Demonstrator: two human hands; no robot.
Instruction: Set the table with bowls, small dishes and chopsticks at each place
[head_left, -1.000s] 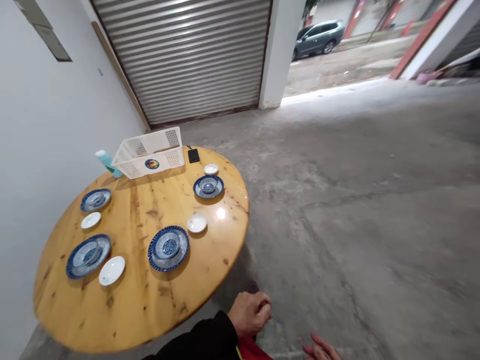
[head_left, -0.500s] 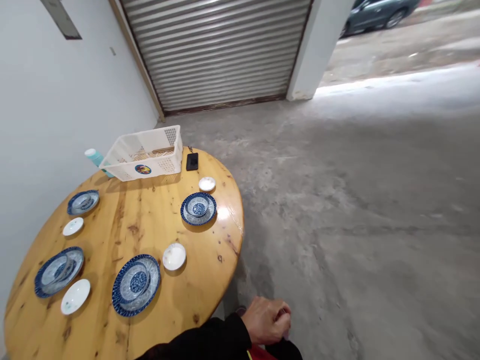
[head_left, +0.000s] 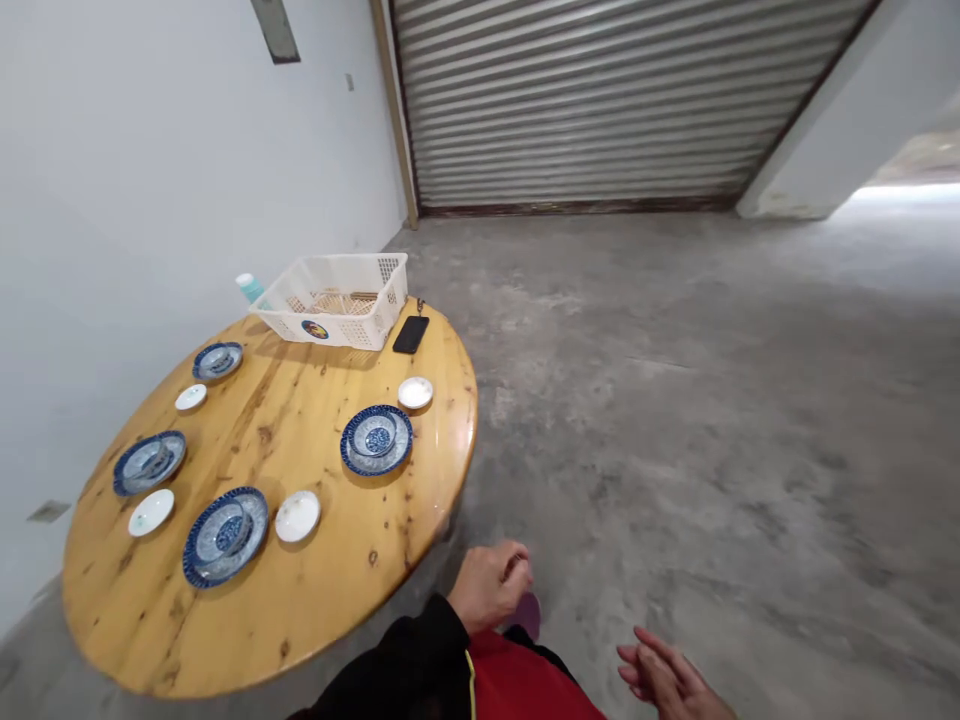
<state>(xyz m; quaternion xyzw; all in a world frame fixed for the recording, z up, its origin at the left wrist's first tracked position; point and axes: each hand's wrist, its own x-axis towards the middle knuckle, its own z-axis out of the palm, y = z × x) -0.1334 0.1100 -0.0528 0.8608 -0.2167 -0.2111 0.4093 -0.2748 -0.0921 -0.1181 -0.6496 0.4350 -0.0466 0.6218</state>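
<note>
My left hand (head_left: 491, 585) hangs just off the right edge of a round wooden table (head_left: 360, 560), fingers curled into a loose fist with nothing visible in it. My right hand (head_left: 667, 675) is low at the bottom right over the concrete floor, fingers stretched out and empty. On the table lie several blue patterned plates with bowls on them, the nearest ones being a plate (head_left: 376, 439) and another plate (head_left: 224, 521). Small white saucers sit beside them, such as a saucer (head_left: 298, 516) and a second saucer (head_left: 415, 392).
A white plastic basket (head_left: 337, 298) stands at the table's far side, with a black phone (head_left: 411, 334) to its right and a teal bottle (head_left: 250, 287) behind it. A white wall runs along the left. A metal roller shutter (head_left: 600, 100) closes the back. Concrete floor spreads right.
The view has swung to the left, so the table sits nearer the centre and the street is out of sight. My right hand has come back into view, open.
</note>
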